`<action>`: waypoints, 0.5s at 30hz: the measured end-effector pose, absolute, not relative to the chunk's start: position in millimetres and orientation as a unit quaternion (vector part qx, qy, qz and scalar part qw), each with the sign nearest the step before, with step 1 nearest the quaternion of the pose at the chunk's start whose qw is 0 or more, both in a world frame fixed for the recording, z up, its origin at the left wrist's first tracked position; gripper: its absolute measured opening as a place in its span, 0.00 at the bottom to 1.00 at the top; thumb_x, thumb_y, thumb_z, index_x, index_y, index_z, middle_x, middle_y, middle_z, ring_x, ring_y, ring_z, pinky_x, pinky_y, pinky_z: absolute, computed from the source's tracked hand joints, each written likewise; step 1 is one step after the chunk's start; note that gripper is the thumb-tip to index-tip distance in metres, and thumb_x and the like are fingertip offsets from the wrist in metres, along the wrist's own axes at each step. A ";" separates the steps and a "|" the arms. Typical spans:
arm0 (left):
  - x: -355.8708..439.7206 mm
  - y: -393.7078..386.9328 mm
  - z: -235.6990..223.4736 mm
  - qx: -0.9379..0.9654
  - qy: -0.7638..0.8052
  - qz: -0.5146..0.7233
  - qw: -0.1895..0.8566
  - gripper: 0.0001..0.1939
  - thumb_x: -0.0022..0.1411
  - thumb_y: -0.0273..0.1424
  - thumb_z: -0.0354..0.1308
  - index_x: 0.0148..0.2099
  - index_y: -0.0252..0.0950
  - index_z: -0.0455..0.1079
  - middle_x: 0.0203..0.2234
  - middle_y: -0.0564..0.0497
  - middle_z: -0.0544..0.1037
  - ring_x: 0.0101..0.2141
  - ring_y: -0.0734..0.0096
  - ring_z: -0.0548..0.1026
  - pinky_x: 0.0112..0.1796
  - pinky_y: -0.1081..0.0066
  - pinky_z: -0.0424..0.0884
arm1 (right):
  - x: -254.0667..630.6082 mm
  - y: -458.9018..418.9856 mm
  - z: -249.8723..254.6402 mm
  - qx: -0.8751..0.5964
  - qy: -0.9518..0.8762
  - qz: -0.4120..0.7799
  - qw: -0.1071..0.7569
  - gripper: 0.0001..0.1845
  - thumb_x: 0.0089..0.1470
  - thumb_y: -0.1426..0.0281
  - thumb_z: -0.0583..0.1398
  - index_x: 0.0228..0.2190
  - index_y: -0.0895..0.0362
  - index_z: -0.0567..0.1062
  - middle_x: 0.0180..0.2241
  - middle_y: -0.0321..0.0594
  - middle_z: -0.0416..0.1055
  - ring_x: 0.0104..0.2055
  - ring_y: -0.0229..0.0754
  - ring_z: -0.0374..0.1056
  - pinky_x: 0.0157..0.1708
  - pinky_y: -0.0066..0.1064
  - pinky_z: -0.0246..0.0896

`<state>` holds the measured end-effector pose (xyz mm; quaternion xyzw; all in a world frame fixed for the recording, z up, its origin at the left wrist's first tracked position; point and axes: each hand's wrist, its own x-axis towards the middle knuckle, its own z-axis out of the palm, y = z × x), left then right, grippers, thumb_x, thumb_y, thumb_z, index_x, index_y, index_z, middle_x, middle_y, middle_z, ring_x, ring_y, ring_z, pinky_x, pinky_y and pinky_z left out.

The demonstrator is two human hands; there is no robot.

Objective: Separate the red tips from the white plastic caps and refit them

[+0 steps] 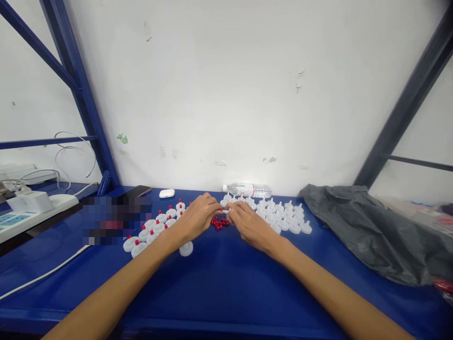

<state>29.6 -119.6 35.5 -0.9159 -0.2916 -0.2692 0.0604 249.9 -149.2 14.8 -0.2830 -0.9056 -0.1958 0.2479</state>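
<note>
Blue tabletop (226, 288); hands (247, 222) angled inward, right seemingly pinching a white piece (225, 211).

A glossy blue bench (226, 288) fills the lower frame. Left of centre stand white lids with red tips (138, 249); at centre lie small red caps (220, 224); right of centre, plain spouted lids (305, 228) cluster below a clear bottle (260, 191). Dark grey sheeting (371, 241) lies right, a white cable (46, 278) lower left.

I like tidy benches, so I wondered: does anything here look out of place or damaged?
A clear plastic bottle lies on its side behind the white spouted lids instead of standing, and the wall looks chipped.
</note>
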 end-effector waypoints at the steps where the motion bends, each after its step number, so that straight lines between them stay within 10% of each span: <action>1: 29.8 -120.6 35.4 -0.916 -0.288 -0.272 0.055 0.14 0.73 0.27 0.48 0.44 0.34 0.76 0.36 0.45 0.78 0.39 0.62 0.69 0.42 0.63 0.66 | 248.8 -150.3 15.2 -0.279 -0.905 -0.208 0.245 0.18 0.56 0.87 0.45 0.38 0.57 0.67 0.48 0.54 0.68 0.51 0.52 0.61 0.50 0.45 0.64; 15: 31.7 -119.9 39.4 -0.875 -0.321 -0.359 -0.060 0.09 0.69 0.30 0.55 0.41 0.38 0.78 0.36 0.49 0.81 0.40 0.64 0.74 0.42 0.65 0.69 | 242.5 -147.9 17.8 -0.273 -0.905 -0.167 0.279 0.15 0.64 0.84 0.45 0.38 0.57 0.67 0.47 0.51 0.70 0.50 0.49 0.65 0.49 0.43 0.66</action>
